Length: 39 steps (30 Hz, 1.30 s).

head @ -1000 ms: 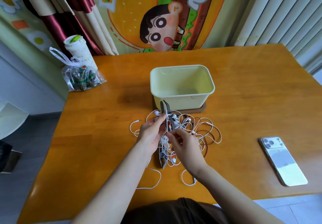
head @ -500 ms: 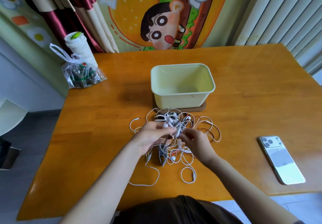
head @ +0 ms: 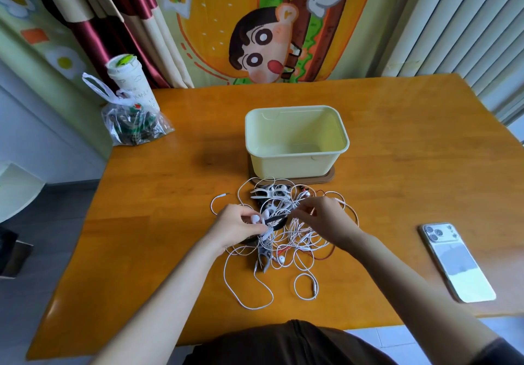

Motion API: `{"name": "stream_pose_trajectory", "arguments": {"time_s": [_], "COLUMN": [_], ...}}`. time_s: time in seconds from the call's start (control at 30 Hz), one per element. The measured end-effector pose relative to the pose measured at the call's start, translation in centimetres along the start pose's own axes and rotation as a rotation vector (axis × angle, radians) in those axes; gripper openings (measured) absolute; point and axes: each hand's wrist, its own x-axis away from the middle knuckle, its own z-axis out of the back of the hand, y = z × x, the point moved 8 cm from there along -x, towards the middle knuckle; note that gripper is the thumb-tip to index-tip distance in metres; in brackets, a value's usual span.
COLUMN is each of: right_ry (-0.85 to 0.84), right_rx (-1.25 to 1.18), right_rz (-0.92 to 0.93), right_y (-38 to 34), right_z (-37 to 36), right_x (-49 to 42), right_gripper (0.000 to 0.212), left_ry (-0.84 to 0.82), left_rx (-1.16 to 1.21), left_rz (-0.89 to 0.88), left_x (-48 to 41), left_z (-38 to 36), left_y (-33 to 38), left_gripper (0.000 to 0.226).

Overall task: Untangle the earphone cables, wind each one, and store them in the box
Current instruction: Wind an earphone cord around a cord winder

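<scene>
While L hand (head: 234, 230) fingers pinch an earbud (head: 256, 218), R hand (head: 324, 221) fingers pinch the cable tangle (head: 302, 241).

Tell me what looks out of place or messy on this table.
The earphone cables lie in one knotted heap in front of the box, loops straggling toward the near edge. The left hand and right hand pinch strands. The box holds none.

Open table (head: 158, 222) left of the cable tangle (head: 297, 234); box (head: 295, 163) stands just behind it; phone (head: 456, 262) lies well right.
</scene>
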Motion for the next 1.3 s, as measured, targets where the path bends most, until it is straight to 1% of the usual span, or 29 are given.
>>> {"name": "stream_pose_trajectory", "arguments": {"time_s": [0.17,0.37,0.5,0.67,0.73,0.8,0.9,0.97,1.13,1.2,1.3], "right_ry": [0.087,0.128,0.159,0.188,0.185,0.167,0.166,0.162,0.128,0.108,0.092], "right_rx": [-0.026,-0.035,-0.046,-0.052,-0.059,-0.059,-0.090,-0.126,-0.217,-0.210,-0.174], "right_rz": [-0.038,-0.028,-0.073,-0.036,-0.006,0.021,0.056,0.094,0.051,0.045,0.021], "right_y": [0.7,-0.2,0.9,-0.2,-1.0,-1.9,-3.4,-4.3,-3.5,-3.0,-1.8], "right_z": [0.6,0.9,1.6,1.5,1.3,0.9,-0.2,-1.6,-3.8,-4.0,-3.9], "right_x": [-0.3,0.0,-0.1,0.5,0.7,1.1,2.2,3.2,4.2,4.2,3.9], "right_gripper": [0.024,0.018,0.018,0.017,0.017,0.017,0.016,0.017,0.019,0.019,0.019], "left_ry": [-0.012,0.008,-0.004,0.064,0.106,0.175,0.259,0.272,0.166,0.116,0.037], "left_rx": [0.110,0.098,0.089,-0.004,0.020,0.117,0.356,0.529,1.004,1.053,1.024], "left_rz": [0.020,-0.026,-0.064,-0.079,-0.075,-0.046,0.029,0.073,0.146,0.163,0.160], "left_x": [0.1,0.2,0.3,-0.5,-0.8,-0.8,-1.0,-1.0,-0.4,-0.1,0.4], "left_z": [-0.5,-0.2,-0.1,0.0,0.0,0.3,0.5,0.1,-1.5,-1.9,-2.3], "left_y": [-0.2,0.4,0.7,0.3,0.2,0.0,-0.4,-0.3,1.3,1.8,2.2], "left_gripper": [0.015,0.016,0.019,0.022,0.024,0.018,0.005,0.009,0.014,0.013,0.011]}}
